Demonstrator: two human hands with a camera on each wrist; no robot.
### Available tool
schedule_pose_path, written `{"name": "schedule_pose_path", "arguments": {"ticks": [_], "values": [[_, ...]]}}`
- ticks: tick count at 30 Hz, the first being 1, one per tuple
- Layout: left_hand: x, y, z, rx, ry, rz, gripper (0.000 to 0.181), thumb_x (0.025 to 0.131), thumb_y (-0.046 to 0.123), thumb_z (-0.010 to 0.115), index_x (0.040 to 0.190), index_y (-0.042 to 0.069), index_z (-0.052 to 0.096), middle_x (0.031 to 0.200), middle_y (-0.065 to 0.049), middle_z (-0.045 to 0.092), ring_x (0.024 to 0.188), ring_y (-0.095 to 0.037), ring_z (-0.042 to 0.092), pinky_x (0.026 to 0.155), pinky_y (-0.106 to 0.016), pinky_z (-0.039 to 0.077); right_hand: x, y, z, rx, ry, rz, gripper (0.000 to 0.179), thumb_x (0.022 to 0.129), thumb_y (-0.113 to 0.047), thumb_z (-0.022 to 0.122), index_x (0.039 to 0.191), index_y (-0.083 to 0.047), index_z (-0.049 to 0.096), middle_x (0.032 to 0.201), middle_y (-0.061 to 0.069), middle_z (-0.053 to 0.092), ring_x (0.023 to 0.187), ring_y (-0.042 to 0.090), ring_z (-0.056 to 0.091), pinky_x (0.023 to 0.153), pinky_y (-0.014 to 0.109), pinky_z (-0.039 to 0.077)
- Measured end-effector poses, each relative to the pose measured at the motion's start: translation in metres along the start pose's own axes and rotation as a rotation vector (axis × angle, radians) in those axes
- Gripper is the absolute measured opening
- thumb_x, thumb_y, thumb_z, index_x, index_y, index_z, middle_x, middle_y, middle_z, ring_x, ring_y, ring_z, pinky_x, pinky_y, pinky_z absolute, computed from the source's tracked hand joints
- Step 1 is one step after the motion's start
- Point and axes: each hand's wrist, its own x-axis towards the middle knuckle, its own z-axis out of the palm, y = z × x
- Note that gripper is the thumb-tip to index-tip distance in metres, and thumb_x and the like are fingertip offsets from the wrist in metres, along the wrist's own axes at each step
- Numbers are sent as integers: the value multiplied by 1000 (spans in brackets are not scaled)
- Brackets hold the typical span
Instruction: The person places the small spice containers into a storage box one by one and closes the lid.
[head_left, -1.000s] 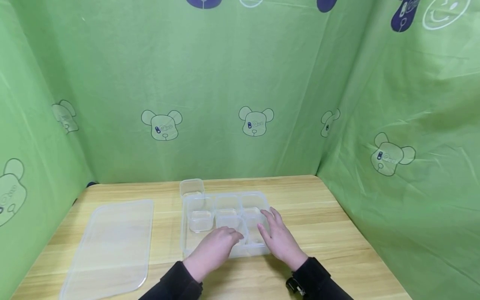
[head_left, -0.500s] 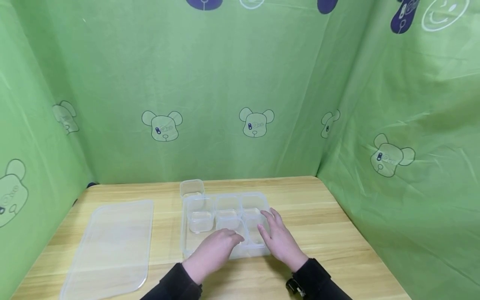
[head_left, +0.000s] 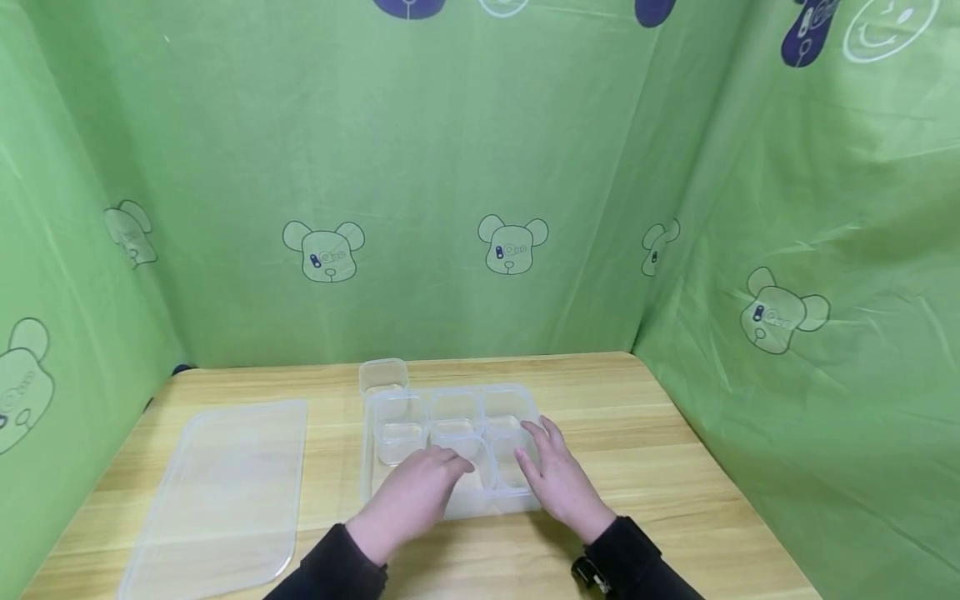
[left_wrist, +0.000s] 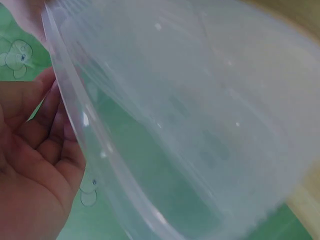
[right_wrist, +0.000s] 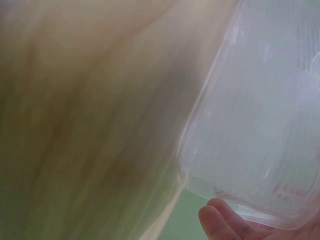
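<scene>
A large clear plastic box (head_left: 491, 504) sits on the table with several small clear boxes (head_left: 401, 446) inside it. My left hand (head_left: 416, 496) is over its front left part, fingers loosely bent, and no box shows in its grasp. In the left wrist view, those fingers (left_wrist: 45, 127) are beside the clear wall, their tips partly hidden. My right hand (head_left: 562, 483) is at the box's right side with fingers spread and fairly straight. The right wrist view shows its fingertips (right_wrist: 217, 220) beside the clear plastic. Whether they touch it is hard to tell.
One more small clear box (head_left: 384, 375) stands just behind the large box's back left corner. A large translucent lid (head_left: 225, 492) lies flat on the wooden table (head_left: 622, 417) at the left. Green printed cloth (head_left: 420, 167) surrounds the table at the back and sides.
My left hand has shifted left and slightly away from me over the large box, off the small box at front middle. The right hand and the boxes have kept their places.
</scene>
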Motion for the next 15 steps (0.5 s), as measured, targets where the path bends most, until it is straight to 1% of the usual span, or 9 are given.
{"name": "schedule_pose_path", "arguments": {"ticks": [4, 8, 15], "values": [[-6, -14, -7, -34, 48, -23, 21, 93, 3, 64, 111, 10, 71, 107, -2, 71, 98, -18, 66, 90, -37, 54, 0, 0, 0, 6, -12, 5, 55, 106, -39, 45, 152, -9, 38, 157, 28, 24, 122, 47, 54, 99, 60, 46], [-11, -31, -18, -62, 101, -56, 18, 94, 6, 64, 111, 7, 70, 106, -4, 71, 100, -20, 66, 93, -40, 53, -1, 0, 1, 8, -17, 5, 57, 107, -42, 43, 152, -9, 38, 158, 28, 23, 123, 47, 54, 99, 59, 46], [-12, -66, -40, -57, 202, -111, 18, 93, 1, 64, 110, 4, 70, 108, -7, 71, 104, -25, 65, 96, -42, 51, 0, 0, 0, 6, -10, 7, 55, 106, -39, 45, 152, -9, 38, 157, 29, 24, 121, 46, 55, 97, 59, 47]]}}
